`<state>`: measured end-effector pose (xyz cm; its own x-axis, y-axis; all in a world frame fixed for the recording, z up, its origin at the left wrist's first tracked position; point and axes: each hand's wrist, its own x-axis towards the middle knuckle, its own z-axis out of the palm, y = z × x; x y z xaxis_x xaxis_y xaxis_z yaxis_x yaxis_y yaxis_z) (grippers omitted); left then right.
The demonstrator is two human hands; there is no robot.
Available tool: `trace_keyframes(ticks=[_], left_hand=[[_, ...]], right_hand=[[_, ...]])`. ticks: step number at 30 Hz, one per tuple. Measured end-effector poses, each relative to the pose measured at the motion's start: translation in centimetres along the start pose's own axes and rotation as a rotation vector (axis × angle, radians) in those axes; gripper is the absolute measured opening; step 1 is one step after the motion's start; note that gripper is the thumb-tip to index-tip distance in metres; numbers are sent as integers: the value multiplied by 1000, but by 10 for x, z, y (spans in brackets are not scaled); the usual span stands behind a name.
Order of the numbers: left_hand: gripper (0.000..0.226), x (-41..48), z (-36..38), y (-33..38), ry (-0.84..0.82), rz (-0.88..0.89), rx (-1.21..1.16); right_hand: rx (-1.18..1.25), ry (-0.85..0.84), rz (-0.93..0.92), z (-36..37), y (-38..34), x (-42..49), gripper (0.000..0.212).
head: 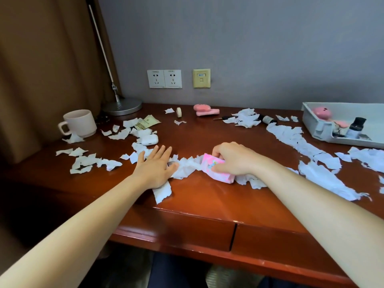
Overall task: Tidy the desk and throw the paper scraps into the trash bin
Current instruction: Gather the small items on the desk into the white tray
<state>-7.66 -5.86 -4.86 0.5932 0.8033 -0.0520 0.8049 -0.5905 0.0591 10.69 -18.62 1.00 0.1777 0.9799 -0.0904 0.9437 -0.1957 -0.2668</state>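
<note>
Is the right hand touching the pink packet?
Touching. The head view shows the right hand closed around the pink packet, fingers wrapped over its top edge, on the paper scraps.

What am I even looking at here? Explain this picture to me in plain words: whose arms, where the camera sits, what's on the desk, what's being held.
There is no machine here. A person wears a camera on the head, so you look forward and down along their own bare arms. The left hand lies flat and open on torn paper scraps spread over a wooden desk. The right hand grips a small pink packet resting among the scraps. Also on the desk: a mug, a lamp base, a white earbud case and, at the right, a grey tray holding a small bottle. No trash bin shows.
</note>
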Motion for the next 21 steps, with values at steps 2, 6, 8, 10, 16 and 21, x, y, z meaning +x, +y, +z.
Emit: trace_keyframes(ticks=[2,6,8,10,16,21], left_hand=[[64,8,-6,-5,12,-13,-11],[66,36,-25,-26,87,-101,-14],[68,54,-34,-42,102,-159,-11],[68,70,-41,-57,77,-196,-29],[68,93,-47,-68,29,-161,-107],[59,104,-48,-66,10,-114,-74]], right_hand=[[52,34,-9,-3,0,9,20],[153,126,-4,-13,0,27,14],[181,174,-10,-20,-1,36,10],[194,209,-20,-26,-1,44,9],[239,253,-10,-34,11,61,11],[288,257,27,-29,27,68,14]])
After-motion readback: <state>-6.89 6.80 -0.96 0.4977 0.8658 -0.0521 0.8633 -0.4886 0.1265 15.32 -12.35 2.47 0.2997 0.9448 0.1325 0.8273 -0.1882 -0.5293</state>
